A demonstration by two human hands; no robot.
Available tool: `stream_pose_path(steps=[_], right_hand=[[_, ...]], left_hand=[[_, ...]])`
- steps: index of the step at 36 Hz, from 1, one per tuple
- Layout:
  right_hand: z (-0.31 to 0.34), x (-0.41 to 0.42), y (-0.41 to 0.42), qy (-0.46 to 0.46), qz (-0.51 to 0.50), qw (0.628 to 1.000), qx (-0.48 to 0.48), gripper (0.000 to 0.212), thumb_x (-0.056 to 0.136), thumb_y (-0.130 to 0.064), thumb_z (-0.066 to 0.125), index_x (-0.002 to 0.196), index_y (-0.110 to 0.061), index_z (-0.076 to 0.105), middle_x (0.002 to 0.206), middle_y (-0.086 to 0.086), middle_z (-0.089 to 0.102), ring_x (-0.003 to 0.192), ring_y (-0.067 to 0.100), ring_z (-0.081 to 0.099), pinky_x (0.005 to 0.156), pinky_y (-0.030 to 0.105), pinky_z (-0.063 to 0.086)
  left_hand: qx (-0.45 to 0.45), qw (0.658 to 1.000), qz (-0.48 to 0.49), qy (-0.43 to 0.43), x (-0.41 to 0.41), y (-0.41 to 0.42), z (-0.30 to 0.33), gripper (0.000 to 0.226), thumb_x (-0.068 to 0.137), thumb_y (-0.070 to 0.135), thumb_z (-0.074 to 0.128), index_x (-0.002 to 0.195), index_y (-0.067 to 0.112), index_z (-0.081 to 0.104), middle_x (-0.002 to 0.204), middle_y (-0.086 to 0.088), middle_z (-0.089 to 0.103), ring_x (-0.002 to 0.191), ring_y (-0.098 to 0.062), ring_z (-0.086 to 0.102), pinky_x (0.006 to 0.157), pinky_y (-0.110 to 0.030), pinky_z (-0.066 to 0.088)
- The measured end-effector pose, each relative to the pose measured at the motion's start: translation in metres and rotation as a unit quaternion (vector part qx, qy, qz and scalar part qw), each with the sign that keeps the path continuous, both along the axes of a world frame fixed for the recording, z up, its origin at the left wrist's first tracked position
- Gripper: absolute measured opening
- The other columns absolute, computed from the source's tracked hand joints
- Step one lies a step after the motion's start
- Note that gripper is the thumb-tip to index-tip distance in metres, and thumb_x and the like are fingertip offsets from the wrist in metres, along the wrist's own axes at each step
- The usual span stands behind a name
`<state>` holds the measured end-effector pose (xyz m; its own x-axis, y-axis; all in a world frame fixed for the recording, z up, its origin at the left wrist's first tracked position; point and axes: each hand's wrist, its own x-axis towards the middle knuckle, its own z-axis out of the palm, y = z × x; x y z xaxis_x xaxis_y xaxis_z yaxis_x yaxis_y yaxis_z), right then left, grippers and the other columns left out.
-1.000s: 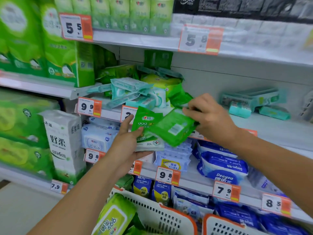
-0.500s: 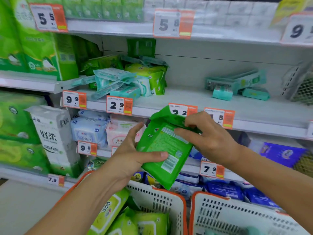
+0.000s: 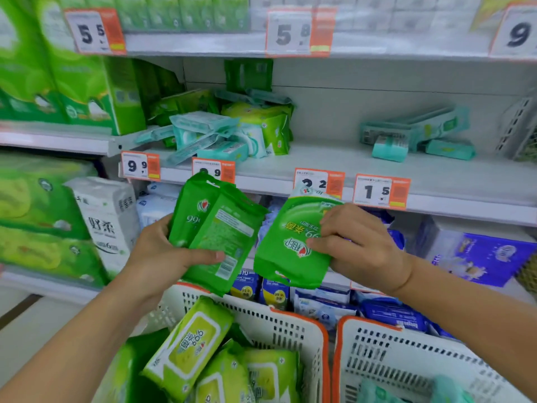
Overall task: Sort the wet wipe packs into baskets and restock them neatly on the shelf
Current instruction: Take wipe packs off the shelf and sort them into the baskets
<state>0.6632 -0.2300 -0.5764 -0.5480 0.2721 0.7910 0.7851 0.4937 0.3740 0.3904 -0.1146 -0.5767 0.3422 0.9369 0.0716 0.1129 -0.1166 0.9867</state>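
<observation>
The left hand grips two green packs, the right hand one upside-down green pack.

Single head-worn wide-angle view, facing forward and slightly down at close range: store shelf ahead, two white baskets along the bottom edge of the frame.

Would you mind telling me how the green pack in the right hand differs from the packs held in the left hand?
The right hand grips a single green pack; the left hand holds two overlapping packs. The single pack's front faces the camera with its print upside down; the nearer of the left hand's packs shows its label side with a barcode. All are green wet wipe packs, held above the baskets.
</observation>
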Motion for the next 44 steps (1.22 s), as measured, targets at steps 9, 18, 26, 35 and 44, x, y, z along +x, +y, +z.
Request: stream_pose_path(steps=[9,18,26,35,44], right_hand=[[-0.044,-0.027,0.009,-0.084,-0.163,0.795,-0.578,0.075,0.07,-0.055,0.082,0.135,-0.03,0.055,0.128,-0.008,0.053,0.116,0.011,0.049,0.094,0.03,0.047],[-0.065,-0.074,0.02,0.586,0.024,0.298,-0.753,0.051,0.084,-0.06,0.064,0.128,-0.034,0.062,0.126,0.004,0.067,0.111,0.035,0.067,0.085,0.046,0.058],[-0.114,-0.042,0.025,0.539,-0.168,0.343,-0.751,0.027,0.094,-0.003,0.063,0.12,-0.006,0.054,0.11,0.013,0.063,0.086,0.029,0.067,0.089,0.052,0.058],[-0.107,-0.036,0.025,0.416,-0.221,0.527,-0.708,0.014,0.09,-0.015,0.069,0.104,-0.014,0.07,0.095,0.006,0.072,0.073,0.014,0.066,0.066,0.029,0.061],[0.041,-0.03,0.023,0.352,-0.099,0.834,-0.413,0.012,0.087,-0.012,0.073,0.094,-0.021,0.071,0.086,-0.01,0.07,0.083,0.005,0.065,0.066,0.014,0.05]], left_hand=[[-0.007,0.997,0.028,0.065,-0.007,0.004,-0.026,0.047,0.058,-0.006,0.09,0.091,0.019,0.068,0.08,0.005,0.077,0.069,-0.009,0.074,0.051,-0.016,0.053],[-0.115,0.985,-0.051,0.12,0.029,-0.003,-0.069,0.025,0.095,0.038,0.063,0.111,0.021,0.072,0.104,0.003,0.076,0.096,-0.017,0.072,0.093,-0.039,0.056],[0.13,0.889,-0.059,0.435,0.03,0.019,-0.069,0.025,0.096,0.028,0.061,0.112,0.009,0.065,0.11,-0.013,0.068,0.102,-0.031,0.063,0.083,-0.033,0.048],[0.151,0.822,-0.067,0.544,0.012,0.063,-0.057,0.062,0.094,0.042,0.062,0.145,0.015,0.041,0.139,-0.011,0.054,0.126,-0.03,0.052,0.101,-0.036,0.044],[0.429,0.875,-0.042,0.222,0.053,0.051,0.029,0.051,0.087,0.049,0.068,0.133,0.037,0.052,0.128,0.024,0.051,0.115,0.002,0.047,0.099,-0.023,0.04]])
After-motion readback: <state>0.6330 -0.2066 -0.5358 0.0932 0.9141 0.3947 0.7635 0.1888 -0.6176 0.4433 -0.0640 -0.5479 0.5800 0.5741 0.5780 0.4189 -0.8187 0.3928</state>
